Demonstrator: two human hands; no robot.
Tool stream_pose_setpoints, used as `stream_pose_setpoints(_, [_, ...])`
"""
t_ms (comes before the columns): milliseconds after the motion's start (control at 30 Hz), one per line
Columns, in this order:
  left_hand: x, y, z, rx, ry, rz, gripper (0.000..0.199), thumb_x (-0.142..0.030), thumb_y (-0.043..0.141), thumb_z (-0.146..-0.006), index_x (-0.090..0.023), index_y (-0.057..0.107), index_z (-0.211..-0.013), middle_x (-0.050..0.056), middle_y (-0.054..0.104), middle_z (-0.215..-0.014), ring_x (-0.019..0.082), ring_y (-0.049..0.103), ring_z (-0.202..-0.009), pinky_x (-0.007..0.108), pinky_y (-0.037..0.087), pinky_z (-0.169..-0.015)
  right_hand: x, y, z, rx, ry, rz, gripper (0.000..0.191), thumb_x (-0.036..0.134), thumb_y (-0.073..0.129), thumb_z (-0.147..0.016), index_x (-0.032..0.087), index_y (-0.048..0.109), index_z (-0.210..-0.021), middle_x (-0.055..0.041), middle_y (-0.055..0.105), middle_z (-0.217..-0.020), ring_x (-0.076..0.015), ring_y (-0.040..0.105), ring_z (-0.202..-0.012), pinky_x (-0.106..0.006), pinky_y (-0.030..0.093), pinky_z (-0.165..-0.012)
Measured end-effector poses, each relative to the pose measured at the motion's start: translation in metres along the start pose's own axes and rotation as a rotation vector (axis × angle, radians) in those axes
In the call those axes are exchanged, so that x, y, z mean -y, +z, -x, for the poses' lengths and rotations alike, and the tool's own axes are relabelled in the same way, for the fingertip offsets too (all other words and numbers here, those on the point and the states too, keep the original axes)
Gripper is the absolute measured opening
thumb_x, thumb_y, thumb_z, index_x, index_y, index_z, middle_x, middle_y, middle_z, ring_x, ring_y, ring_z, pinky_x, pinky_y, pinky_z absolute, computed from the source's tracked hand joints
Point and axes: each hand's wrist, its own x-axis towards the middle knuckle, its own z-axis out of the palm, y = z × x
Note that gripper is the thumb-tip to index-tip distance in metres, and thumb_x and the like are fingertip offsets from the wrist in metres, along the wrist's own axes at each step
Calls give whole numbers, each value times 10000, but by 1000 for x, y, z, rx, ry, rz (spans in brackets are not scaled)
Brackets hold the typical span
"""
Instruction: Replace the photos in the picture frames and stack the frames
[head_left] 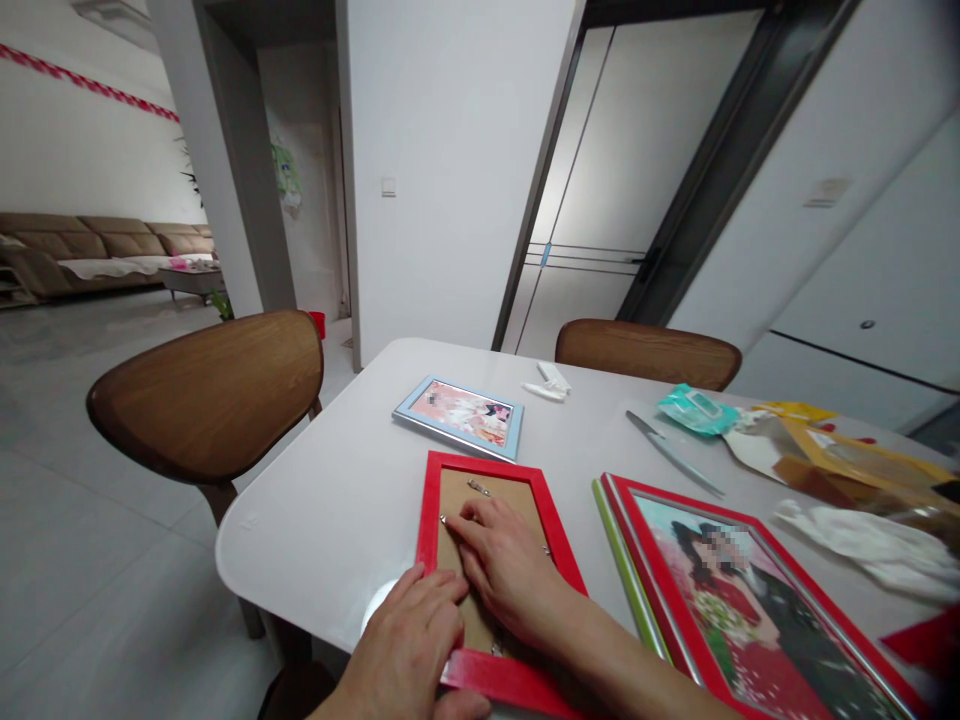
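A red picture frame [430, 510] lies face down on the table, its brown backing board [517, 500] showing. Small metal clips sit along the inner edges, and a metal hanger [478, 487] is near the far end. My left hand [412, 635] grips the frame's near left edge, fingers over the rim and onto the board. My right hand [506, 560] rests over the backing, its fingers bent and closed together. Its fingertips touch a metal clip [443, 519] on the left inner edge. My hands and right forearm hide much of the board's near part.
A light blue framed photo [465, 415] lies beyond. On the right are stacked frames with a red-framed photo [739, 600] on top, a knife [675, 453], a teal wipes pack [697, 410], white cloth [870, 545] and yellow packaging [847, 460]. Wooden chairs [210, 395] stand around the table.
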Motion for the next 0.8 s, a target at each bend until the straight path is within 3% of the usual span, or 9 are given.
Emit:
stream_pose_setpoints(67, [1, 2, 0, -4, 9, 7, 327, -291, 693, -575, -121, 585, -833, 143, 546, -1150, 260, 480, -1083, 444, 323, -965, 0, 5, -7, -1, -9, 20, 258, 109, 388, -763, 193, 616, -850, -49, 551, -862, -167, 462, -847, -297, 362, -748])
stream_pose_setpoints(367, [10, 7, 1, -83, 79, 4, 324, -405, 656, -614, -146, 573, -790, 146, 562, -1127, 270, 499, -1060, 460, 351, -935, -3, 8, -2, -61, -31, -132, 342, 72, 402, -727, 229, 620, -939, -19, 607, -938, -163, 482, -900, -304, 343, -811])
stream_pose_setpoints(533, [9, 5, 1, -53, 86, -10, 329, -414, 661, -609, -139, 570, -765, 141, 564, -1128, 271, 505, -1055, 462, 359, -932, -22, 3, -22, -155, 145, -79, 267, 176, 406, -774, 180, 619, -936, -47, 640, -916, -149, 541, -841, -248, 372, -754])
stream_pose_setpoints(700, [10, 8, 2, -104, 95, -20, 344, -451, 620, -639, -139, 572, -777, 148, 562, -1127, 279, 515, -1041, 468, 376, -918, -48, 5, -49, -178, 307, -35, 159, 186, 476, -719, 164, 627, -674, -55, 651, -693, -146, 551, -620, -234, 356, -583])
stream_pose_setpoints(800, [11, 10, 2, -144, 146, -45, 346, -467, 597, -653, -154, 560, -795, 140, 576, -1110, 275, 526, -1027, 467, 394, -903, -56, 8, -57, -200, 377, -30, 132, 168, 487, -692, 156, 609, -640, -61, 639, -662, -142, 537, -592, -229, 328, -547])
